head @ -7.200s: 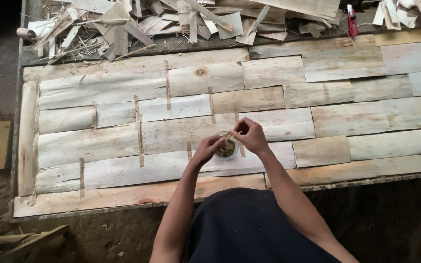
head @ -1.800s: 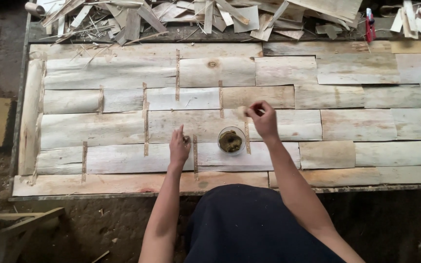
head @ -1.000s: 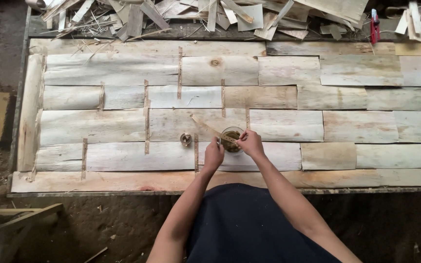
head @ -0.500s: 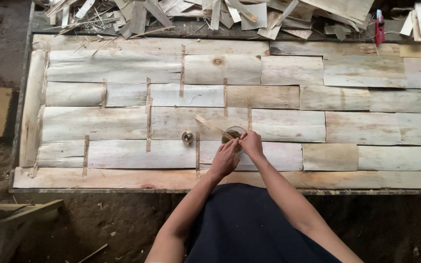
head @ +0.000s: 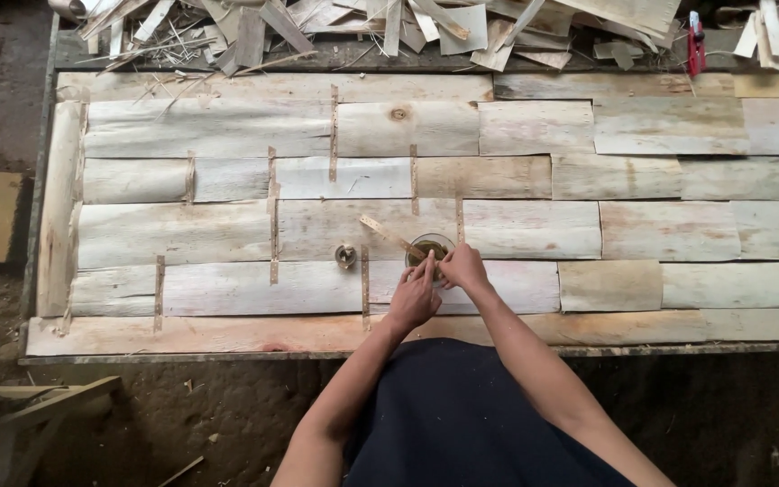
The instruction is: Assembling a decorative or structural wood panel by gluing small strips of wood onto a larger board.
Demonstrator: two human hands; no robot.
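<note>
A small round jar [head: 429, 245] of dark liquid stands on pale wood veneer sheets [head: 182, 233] laid edge to edge. A thin tan strip [head: 380, 230] slants from the jar toward the upper left. My left hand [head: 415, 296] reaches up to the jar's near rim, fingertips pinching the strip's near end. My right hand [head: 464, 267] is beside it at the jar's lower right, fingers closed on the same end. A small round cap [head: 345, 255] lies left of the jar.
Narrow tape strips [head: 273, 225] cross several seams between the sheets. Veneer scraps [head: 335, 27] are heaped along the far edge, with a red tool [head: 695, 47] at the far right. The table's front edge [head: 182, 335] borders a dirt floor with wood offcuts [head: 20, 406].
My left hand left the sheet and joined the right at the jar. The strip, earlier held up by my right hand, now lies slanted across the jar. Little has moved in the last half second.
</note>
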